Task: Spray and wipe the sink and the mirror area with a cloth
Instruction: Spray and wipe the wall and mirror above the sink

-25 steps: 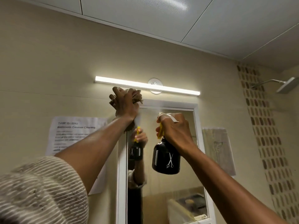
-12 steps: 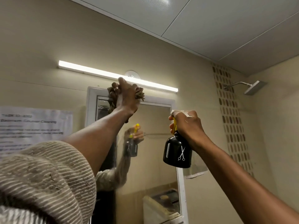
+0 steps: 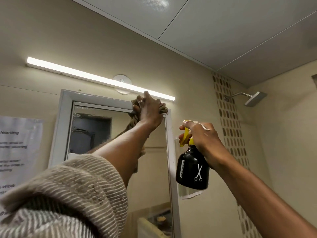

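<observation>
A white-framed mirror [image 3: 92,133] hangs on the beige wall, its glass smeared near the top. My left hand [image 3: 149,110] presses a brown cloth [image 3: 163,109] against the mirror's top right corner, fingers closed on the cloth. My right hand [image 3: 200,134] holds a black spray bottle [image 3: 192,167] with a yellow trigger and a white scissors print, to the right of the mirror frame, away from the glass. The sink is out of view.
A lit strip light [image 3: 96,78] runs just above the mirror, close to my left hand. A paper notice [image 3: 17,152] is taped to the wall at left. A shower head [image 3: 253,98] sticks out at the right.
My left hand with the cloth has slid right along the mirror's top edge to its right corner. The spray bottle hand has shifted right, off the glass. The view has turned left.
</observation>
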Action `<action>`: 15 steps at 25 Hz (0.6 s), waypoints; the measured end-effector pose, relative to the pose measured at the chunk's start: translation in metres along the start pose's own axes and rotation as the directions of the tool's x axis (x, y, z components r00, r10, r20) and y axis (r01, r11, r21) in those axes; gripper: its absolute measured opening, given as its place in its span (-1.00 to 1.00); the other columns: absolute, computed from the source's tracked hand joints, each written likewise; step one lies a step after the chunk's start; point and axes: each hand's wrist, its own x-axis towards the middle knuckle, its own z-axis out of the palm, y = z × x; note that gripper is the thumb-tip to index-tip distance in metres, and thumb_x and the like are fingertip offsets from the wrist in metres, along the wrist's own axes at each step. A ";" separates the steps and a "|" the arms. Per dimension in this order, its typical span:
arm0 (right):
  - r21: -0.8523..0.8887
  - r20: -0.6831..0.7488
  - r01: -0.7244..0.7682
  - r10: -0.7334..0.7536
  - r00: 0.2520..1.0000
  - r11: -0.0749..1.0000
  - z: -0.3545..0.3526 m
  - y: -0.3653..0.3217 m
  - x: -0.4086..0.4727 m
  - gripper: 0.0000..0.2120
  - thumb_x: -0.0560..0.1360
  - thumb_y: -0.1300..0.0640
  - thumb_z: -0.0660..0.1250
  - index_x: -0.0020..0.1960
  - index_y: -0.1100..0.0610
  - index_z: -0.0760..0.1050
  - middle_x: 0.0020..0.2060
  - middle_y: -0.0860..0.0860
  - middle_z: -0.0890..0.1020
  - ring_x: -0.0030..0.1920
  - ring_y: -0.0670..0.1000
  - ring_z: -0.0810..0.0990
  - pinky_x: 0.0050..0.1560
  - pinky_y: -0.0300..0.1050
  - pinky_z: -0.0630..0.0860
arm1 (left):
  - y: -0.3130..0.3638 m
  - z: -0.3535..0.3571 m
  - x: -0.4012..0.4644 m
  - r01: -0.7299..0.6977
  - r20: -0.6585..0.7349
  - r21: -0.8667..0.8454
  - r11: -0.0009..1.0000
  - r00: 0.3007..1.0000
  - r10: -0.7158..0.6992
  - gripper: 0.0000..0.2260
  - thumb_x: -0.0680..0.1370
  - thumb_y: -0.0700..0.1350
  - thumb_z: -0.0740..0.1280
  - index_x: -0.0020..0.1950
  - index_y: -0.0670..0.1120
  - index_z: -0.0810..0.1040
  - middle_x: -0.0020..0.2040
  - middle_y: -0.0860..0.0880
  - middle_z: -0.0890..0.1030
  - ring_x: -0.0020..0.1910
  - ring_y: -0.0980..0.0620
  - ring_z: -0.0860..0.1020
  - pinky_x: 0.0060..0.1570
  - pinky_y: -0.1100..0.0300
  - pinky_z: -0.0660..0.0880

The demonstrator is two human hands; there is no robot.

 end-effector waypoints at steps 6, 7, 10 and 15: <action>-0.026 -0.005 0.063 -0.063 0.998 0.998 -0.032 0.008 0.011 -0.67 0.58 -0.07 0.30 -0.12 0.11 0.72 -0.31 0.10 0.78 -0.12 0.14 0.75 -0.05 0.03 0.59 | 0.042 0.027 0.006 -0.047 0.199 -0.112 0.993 0.977 0.069 -0.79 0.45 -0.24 0.36 0.07 -0.08 0.61 0.36 -0.17 0.15 0.33 -0.25 0.21 0.30 -0.15 0.39; -0.019 -0.011 0.068 -0.068 0.998 0.998 -0.037 0.008 0.012 -0.67 0.58 -0.07 0.30 -0.13 0.12 0.73 -0.31 0.10 0.78 -0.13 0.13 0.76 -0.06 0.02 0.58 | 0.048 0.030 0.007 -0.050 0.219 -0.123 0.991 0.973 0.076 -0.78 0.46 -0.23 0.37 0.09 -0.08 0.61 0.37 -0.17 0.15 0.34 -0.26 0.20 0.31 -0.16 0.38; 0.004 -0.014 0.078 -0.078 0.997 0.997 -0.051 0.010 0.013 -0.67 0.58 -0.09 0.31 -0.13 0.09 0.73 -0.30 0.10 0.79 -0.14 0.10 0.77 -0.08 -0.01 0.56 | 0.057 0.042 0.006 -0.082 0.232 -0.122 0.989 0.967 0.109 -0.80 0.45 -0.20 0.38 0.06 -0.07 0.63 0.34 -0.14 0.17 0.33 -0.26 0.20 0.32 -0.20 0.36; 0.035 0.005 0.083 -0.084 0.996 0.996 -0.061 0.013 0.007 -0.69 0.58 -0.08 0.33 -0.10 0.09 0.74 -0.27 0.10 0.79 -0.16 0.09 0.77 -0.10 -0.05 0.56 | 0.057 0.048 -0.009 -0.164 0.231 -0.036 0.986 0.958 0.168 -0.80 0.46 -0.06 0.39 0.05 -0.05 0.65 0.33 -0.13 0.27 0.35 -0.25 0.21 0.34 -0.21 0.26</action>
